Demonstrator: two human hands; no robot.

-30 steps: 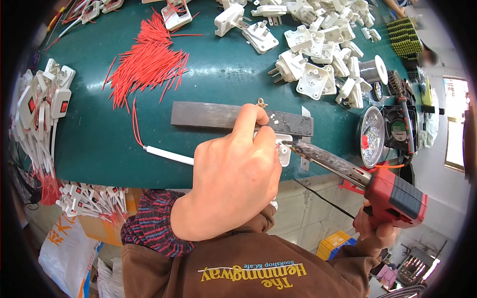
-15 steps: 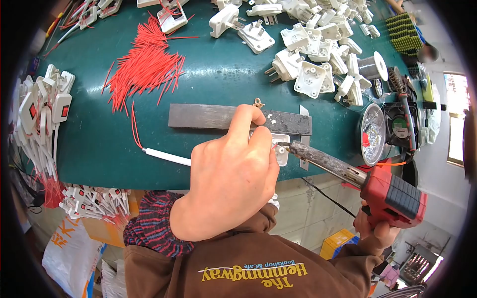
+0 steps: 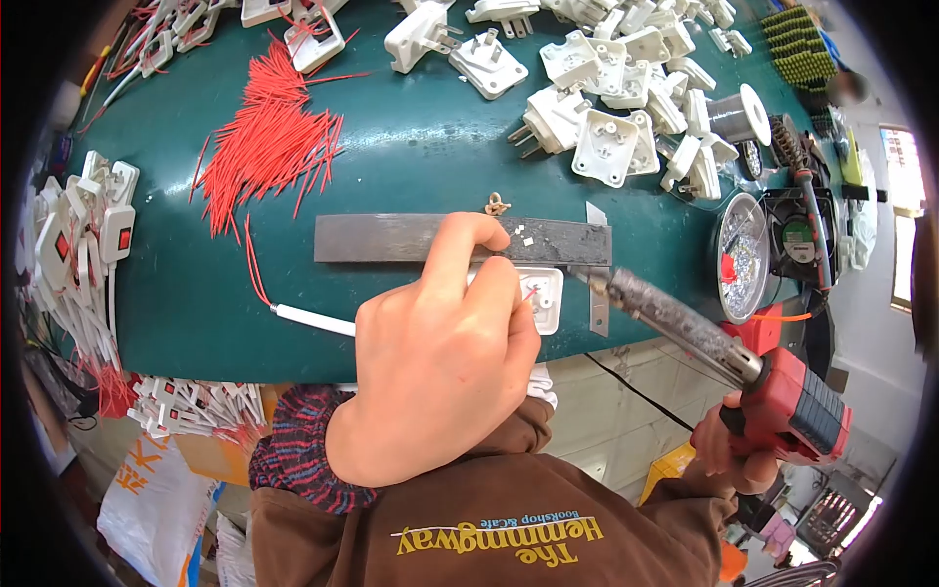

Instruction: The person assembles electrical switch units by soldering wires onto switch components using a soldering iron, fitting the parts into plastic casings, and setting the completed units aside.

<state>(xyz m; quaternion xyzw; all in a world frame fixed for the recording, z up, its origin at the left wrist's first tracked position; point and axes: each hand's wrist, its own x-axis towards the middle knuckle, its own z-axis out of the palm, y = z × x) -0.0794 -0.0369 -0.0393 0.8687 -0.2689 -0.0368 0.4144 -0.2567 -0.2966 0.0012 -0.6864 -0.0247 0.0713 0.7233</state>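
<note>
My left hand, in a knitted cuff, is closed over a small white plastic plug shell at the table's front edge. Its fingertips pinch a red wire at the shell; the grip is partly hidden. A white cable with two stripped-out red wires runs beneath this hand. At the right, my right hand is wrapped round the red handle of a soldering gun. The tip points left, just above the shell and near the dark metal bar, apart from the wire.
A heap of cut red wires lies at the back left. White plug housings fill the back right, beside a solder spool and a metal bowl. Finished-looking white switch cables are piled at the left edge. A flat blade lies under the bar.
The soldering gun has drawn back to the right and its tip has come off the wire in the shell. My left hand keeps its place at the shell; the view has shifted slightly.
</note>
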